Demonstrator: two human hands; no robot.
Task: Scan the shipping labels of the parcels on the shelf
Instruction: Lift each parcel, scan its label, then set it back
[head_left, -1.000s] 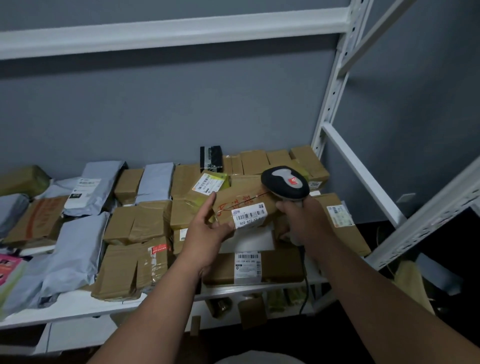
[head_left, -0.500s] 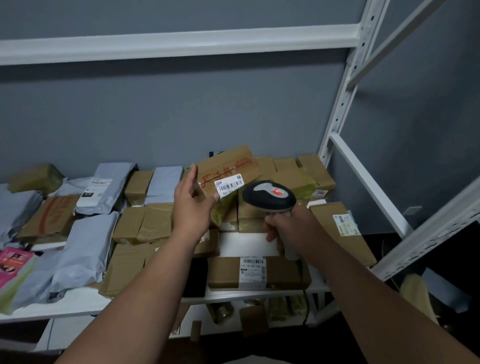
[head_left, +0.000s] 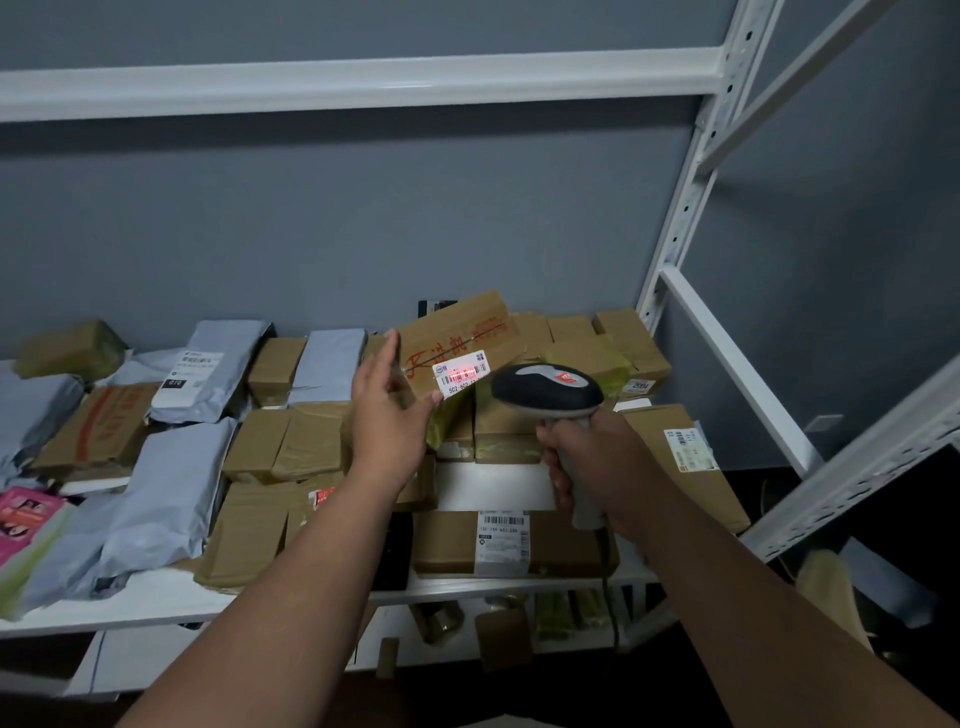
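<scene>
My left hand (head_left: 389, 410) holds a brown cardboard parcel (head_left: 462, 332) with red writing, lifted and tilted above the other parcels on the white shelf (head_left: 156, 597). Its white shipping label (head_left: 461, 373) faces me, and a red scan line glows across the barcode. My right hand (head_left: 592, 462) grips the handle of a black and grey barcode scanner (head_left: 545, 388), whose head points at that label from close by on the right. The far side of the parcel is hidden.
Brown boxes and grey mailer bags (head_left: 166, 499) cover the shelf. A flat box with a white label (head_left: 501, 540) lies at the front edge below my hands. A pink packet (head_left: 26, 519) is at the far left. White uprights (head_left: 691, 187) stand at right.
My left hand raised the parcel off the pile and turned its label up. The scanner followed, and a red scan line now lies on the barcode.
</scene>
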